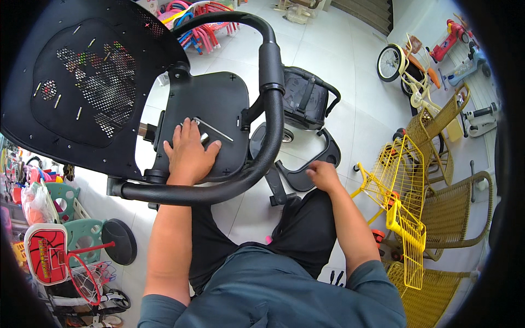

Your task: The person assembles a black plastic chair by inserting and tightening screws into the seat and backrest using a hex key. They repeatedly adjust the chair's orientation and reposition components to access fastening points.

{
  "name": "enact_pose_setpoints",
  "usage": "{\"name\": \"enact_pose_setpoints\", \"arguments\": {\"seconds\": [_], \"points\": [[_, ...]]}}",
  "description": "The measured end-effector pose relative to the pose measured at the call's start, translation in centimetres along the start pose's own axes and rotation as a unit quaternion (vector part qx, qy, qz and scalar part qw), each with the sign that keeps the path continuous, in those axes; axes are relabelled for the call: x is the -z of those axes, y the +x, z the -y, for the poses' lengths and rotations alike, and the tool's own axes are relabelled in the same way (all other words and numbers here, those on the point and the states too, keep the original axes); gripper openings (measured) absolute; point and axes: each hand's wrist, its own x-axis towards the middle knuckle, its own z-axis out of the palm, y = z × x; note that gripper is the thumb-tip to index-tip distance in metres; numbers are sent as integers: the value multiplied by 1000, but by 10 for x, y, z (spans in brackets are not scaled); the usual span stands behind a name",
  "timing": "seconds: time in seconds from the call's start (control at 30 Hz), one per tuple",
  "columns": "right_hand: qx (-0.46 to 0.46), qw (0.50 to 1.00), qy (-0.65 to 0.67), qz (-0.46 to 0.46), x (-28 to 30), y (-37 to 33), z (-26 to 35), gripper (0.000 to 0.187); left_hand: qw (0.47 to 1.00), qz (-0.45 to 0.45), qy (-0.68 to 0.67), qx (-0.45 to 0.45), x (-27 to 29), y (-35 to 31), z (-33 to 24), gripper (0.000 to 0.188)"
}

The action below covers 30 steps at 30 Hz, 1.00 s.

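My left hand lies with spread fingers on the flat black seat base. Beside its fingertips rests a thin silver metal rod, and a short shiny cylinder shows between thumb and forefinger. A perforated black backrest rises at the left of the seat. Around the seat's right side curves a thick padded black bar. My right hand is curled closed near my right knee, next to a curved black tray-like part; nothing shows in it.
A black seat-like part lies on the white tile floor. At right stand a yellow wire cart, wicker chairs and a child's tricycle. A toy basketball hoop and green plastic pieces crowd the left.
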Motion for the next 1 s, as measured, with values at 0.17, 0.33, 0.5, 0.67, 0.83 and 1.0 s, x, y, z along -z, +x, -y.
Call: {"name": "enact_pose_setpoints", "arguments": {"seconds": [0.17,0.33,0.5,0.67,0.83,1.0], "points": [[105,987,-57,106,-65,30,33,50,1000,6,-3,-12,0,1,9,91],[154,978,134,48,-150,57,78,48,1000,4,4,-6,2,1,12,92],[-39,923,350,152,-156,49,100,38,1000,0,2,-7,4,-1,16,92],[-44,922,321,213,-144,33,109,44,1000,10,19,-11,9,-6,29,91],[-67,904,303,292,-151,31,110,43,999,13,26,-31,11,-11,43,92],[142,941,-14,308,-109,6,113,51,999,11,27,-38,8,-13,52,92]]}}
